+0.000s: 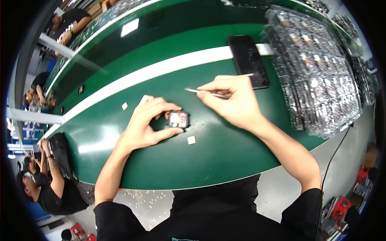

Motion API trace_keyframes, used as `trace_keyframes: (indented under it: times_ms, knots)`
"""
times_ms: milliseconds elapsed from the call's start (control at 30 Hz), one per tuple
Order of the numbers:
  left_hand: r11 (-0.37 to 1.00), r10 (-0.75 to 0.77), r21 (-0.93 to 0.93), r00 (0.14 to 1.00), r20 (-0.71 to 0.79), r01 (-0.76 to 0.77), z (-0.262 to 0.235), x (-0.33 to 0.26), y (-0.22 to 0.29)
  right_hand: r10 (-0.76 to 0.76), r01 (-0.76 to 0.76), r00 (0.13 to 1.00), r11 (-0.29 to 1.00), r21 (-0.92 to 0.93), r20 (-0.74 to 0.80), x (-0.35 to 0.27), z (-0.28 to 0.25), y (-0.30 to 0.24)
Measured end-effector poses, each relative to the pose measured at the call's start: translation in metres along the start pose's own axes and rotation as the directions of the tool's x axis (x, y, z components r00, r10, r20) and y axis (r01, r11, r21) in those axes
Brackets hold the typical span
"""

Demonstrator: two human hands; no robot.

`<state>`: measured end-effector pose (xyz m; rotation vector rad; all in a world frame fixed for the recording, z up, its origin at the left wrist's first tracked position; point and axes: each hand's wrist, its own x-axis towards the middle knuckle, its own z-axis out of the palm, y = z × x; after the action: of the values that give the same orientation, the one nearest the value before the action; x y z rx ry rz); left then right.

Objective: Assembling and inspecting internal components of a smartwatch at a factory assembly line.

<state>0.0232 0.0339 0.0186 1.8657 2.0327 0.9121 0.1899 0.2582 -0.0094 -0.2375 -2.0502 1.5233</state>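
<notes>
Between the thumb and fingers of my left hand (148, 122) is a small dark square device (178, 119), like a watch case, its face up and showing a patchy light and reddish inside. My right hand (235, 100) is closed around thin metal tweezers (213, 93). Their tips point left, above and apart from the device. Just below the device a small pale square piece (191, 139) lies on the green table (161, 168). Another pale square piece (124, 105) lies beyond my left hand.
A black phone (249, 60) lies across the white strip (185, 57) at the back. Stacked clear plastic trays (317, 72) fill the table's right side. Two small dark pieces lie at the far left. A black cable (335, 154) hangs at right. Other people (52, 180) sit along the left.
</notes>
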Motion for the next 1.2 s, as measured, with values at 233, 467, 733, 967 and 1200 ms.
trace_keyframes:
  times_ms: [233,467,733,967,1200]
  knots:
    - [0.870,-0.038,-0.489,0.981,-0.191,-0.062,-0.005,0.046,0.038,-0.052,0.052,0.998,0.999,-0.006,0.034,-0.006,-0.002,0.003]
    - [0.893,0.348,-0.276,0.934,-0.077,-0.355,0.000,0.230,0.135,-0.023,0.021,0.998,0.999,0.035,0.064,-0.003,0.002,0.002]
    - [0.795,0.606,-0.111,0.768,0.207,-0.597,0.057,0.370,0.151,-0.015,0.015,0.995,1.000,-0.001,0.098,-0.004,-0.003,-0.004]
    - [0.795,0.588,-0.101,0.719,0.371,-0.598,0.065,0.393,0.156,-0.068,0.070,0.995,0.997,-0.017,0.074,-0.006,-0.002,0.000]
    - [0.763,0.646,-0.035,0.757,0.099,-0.646,0.031,0.352,0.127,-0.064,0.065,0.992,0.998,-0.008,0.108,-0.005,0.008,-0.004]
